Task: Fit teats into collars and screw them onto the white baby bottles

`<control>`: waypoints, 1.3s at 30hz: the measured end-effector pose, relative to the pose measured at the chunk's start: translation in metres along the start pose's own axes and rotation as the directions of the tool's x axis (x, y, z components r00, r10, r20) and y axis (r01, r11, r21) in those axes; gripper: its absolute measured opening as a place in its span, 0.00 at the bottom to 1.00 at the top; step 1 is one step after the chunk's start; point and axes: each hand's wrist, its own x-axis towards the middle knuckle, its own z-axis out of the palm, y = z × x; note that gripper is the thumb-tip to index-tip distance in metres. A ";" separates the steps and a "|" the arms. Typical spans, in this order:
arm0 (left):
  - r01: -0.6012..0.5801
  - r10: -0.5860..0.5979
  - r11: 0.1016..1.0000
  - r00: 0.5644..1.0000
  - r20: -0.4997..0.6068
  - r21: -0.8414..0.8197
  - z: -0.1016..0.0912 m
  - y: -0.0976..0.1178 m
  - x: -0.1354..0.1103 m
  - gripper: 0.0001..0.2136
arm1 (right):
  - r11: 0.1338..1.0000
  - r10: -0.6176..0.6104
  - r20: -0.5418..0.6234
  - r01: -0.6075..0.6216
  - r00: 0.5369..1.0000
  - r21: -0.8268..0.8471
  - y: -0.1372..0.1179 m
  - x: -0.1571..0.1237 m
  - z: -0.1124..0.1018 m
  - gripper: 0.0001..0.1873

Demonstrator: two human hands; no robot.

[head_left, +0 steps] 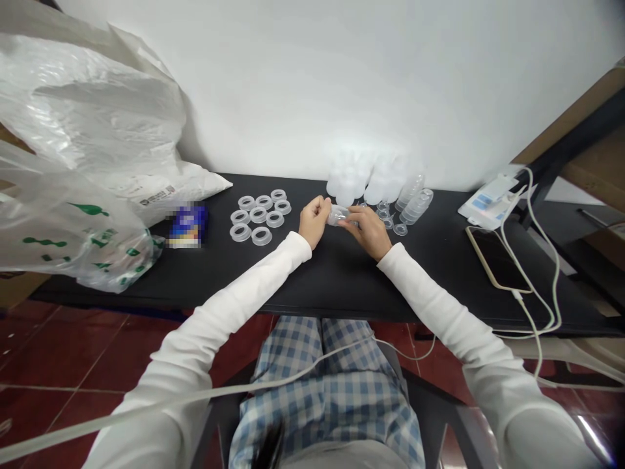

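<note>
While your left hand (313,221) and right hand (370,229) grip opposite ends of a clear plastic cup (336,215) above the table (332,280), likely to steady it, the rings (258,221) lie spread leftward and stacked cups (416,205) rightward, seemingly for easy reach.

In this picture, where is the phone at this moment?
In the head view, the phone lies on the right part of the black table, just below the white package, with a white cable plugged into its lower end.
</note>
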 end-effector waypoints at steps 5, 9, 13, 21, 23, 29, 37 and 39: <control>0.298 -0.302 0.952 0.951 -0.065 -0.067 -0.002 0.003 0.002 0.21 | 0.968 -0.224 0.174 0.240 0.959 -0.079 -0.007 -0.003 -0.006 0.15; 0.402 -0.416 0.907 0.900 -0.127 -0.123 -0.008 0.002 0.008 0.17 | 0.946 -0.278 0.160 0.299 0.947 -0.123 -0.005 -0.005 -0.010 0.15; 0.416 -0.464 0.879 0.859 -0.216 -0.235 -0.015 0.001 0.017 0.15 | 0.977 -0.062 -0.051 0.050 0.997 -0.206 0.012 -0.003 -0.022 0.12; 0.428 -0.476 0.871 0.858 -0.194 -0.241 -0.015 0.001 0.016 0.13 | 0.892 0.152 -0.493 -0.333 0.857 -0.305 0.066 0.003 -0.079 0.17; 0.429 -0.475 0.872 0.858 -0.195 -0.237 -0.015 0.000 0.016 0.14 | 0.862 0.230 -0.489 -0.409 0.842 -0.299 0.077 0.000 -0.086 0.19; 0.434 -0.478 0.871 0.858 -0.190 -0.229 -0.015 0.000 0.017 0.13 | 0.714 0.517 -0.285 -0.590 0.807 -0.377 0.093 -0.007 -0.079 0.16; 0.427 -0.455 0.881 0.883 -0.115 -0.205 -0.012 0.003 0.012 0.17 | 0.813 0.362 -0.280 -0.448 0.889 -0.373 0.058 -0.001 -0.064 0.19; 0.426 -0.441 0.884 0.897 -0.036 -0.194 -0.009 0.004 0.008 0.19 | 0.901 0.257 -0.099 -0.276 0.961 -0.335 0.041 0.000 -0.053 0.18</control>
